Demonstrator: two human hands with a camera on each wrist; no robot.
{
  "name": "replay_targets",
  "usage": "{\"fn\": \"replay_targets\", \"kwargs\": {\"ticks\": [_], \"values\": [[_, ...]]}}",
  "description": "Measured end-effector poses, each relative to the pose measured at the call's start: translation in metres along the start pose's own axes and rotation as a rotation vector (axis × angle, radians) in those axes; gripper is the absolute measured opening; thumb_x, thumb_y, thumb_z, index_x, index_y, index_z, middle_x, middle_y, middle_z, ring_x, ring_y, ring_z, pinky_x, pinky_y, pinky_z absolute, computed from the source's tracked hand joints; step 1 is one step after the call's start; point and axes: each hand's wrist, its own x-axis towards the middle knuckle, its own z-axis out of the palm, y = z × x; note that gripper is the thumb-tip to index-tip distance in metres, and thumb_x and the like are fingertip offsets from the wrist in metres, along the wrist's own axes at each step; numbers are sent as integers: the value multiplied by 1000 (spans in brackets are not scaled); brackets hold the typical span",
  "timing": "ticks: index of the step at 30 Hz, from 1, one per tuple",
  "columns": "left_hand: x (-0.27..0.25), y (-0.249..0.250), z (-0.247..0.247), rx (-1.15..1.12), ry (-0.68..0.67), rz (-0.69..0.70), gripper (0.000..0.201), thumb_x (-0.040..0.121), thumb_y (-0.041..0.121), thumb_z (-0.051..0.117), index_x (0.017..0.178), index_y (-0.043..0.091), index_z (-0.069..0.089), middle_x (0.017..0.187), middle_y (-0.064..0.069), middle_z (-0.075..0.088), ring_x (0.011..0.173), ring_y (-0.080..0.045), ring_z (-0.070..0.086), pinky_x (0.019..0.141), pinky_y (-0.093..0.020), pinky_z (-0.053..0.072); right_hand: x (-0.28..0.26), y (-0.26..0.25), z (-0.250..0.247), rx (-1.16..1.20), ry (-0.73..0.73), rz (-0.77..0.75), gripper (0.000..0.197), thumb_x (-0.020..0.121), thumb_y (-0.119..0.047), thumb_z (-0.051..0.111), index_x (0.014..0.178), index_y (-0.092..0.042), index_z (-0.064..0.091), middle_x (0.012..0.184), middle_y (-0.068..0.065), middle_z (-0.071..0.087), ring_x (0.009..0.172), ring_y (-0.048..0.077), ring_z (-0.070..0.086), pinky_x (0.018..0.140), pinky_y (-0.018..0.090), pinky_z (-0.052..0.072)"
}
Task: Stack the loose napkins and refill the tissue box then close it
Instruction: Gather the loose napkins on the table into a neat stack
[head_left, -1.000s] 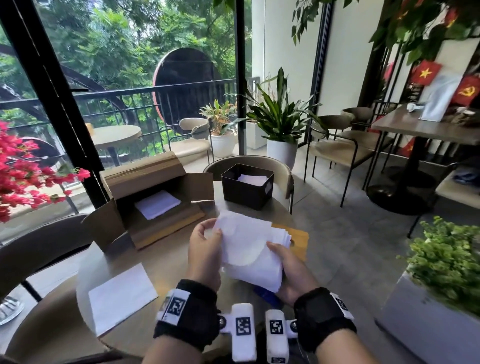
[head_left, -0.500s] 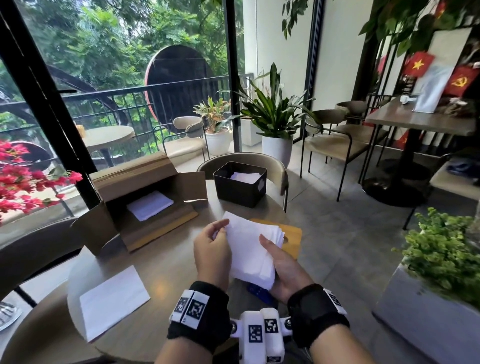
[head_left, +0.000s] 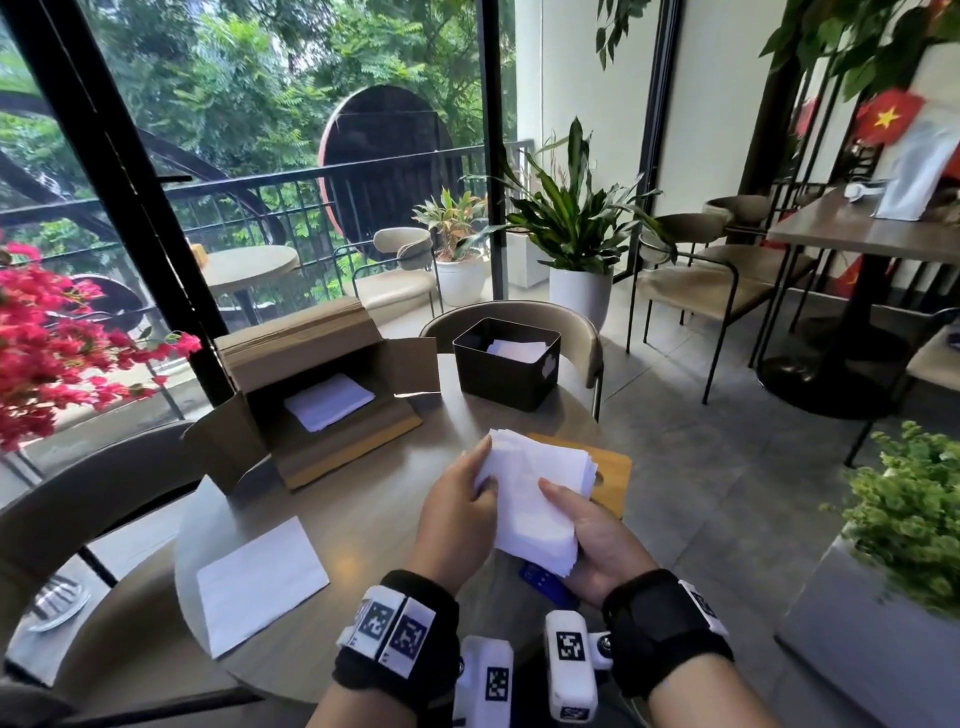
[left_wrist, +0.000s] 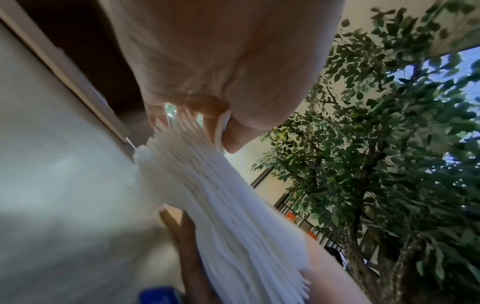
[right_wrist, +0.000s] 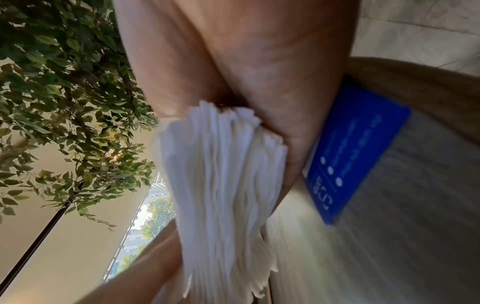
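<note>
I see an open cardboard box (head_left: 311, 384) on the round table (head_left: 363, 519), a blue card (right_wrist: 355, 152) near its edge, red flowers (head_left: 57, 338) left, potted plants (head_left: 576, 223) beyond.

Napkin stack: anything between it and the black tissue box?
Nothing visible. Both hands hold the napkin stack above the round table; the black tissue box stands open-topped beyond it, bare tabletop between. The cardboard box sits off to the left.

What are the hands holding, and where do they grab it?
A stack of napkins. The left hand grips its left edge; the right hand grips its near right edge, thumb on top.
</note>
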Motion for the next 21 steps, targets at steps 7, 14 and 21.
{"fn": "replay_targets", "kwargs": {"ticks": [7, 14, 21], "values": [[4, -4, -71, 388, -110, 6, 51, 98, 40, 62, 146, 30, 50, 149, 8, 51, 140, -12, 45, 116, -33, 37, 7, 2, -4, -2, 23, 2, 37, 100, -14, 65, 136, -3, 63, 123, 22, 76, 100, 34, 79, 77, 44, 67], [24, -49, -202, 785, -88, -222, 44, 83, 41, 80, 119, 21, 65, 112, 6, 64, 105, -15, 62, 94, -29, 49, 10, 3, -2, -33, 66, -4, 37, 99, -15, 67, 134, -3, 65, 122, 20, 77, 97, 31, 80, 70, 39, 66], [29, -95, -231, 1038, -217, -382, 42, 71, 54, 81, 95, 29, 57, 97, 7, 63, 93, -18, 62, 81, -30, 52, 5, 4, 1, -112, 94, -4, 26, 102, -18, 64, 125, -10, 70, 114, 16, 80, 93, 32, 77, 81, 45, 60]]}}
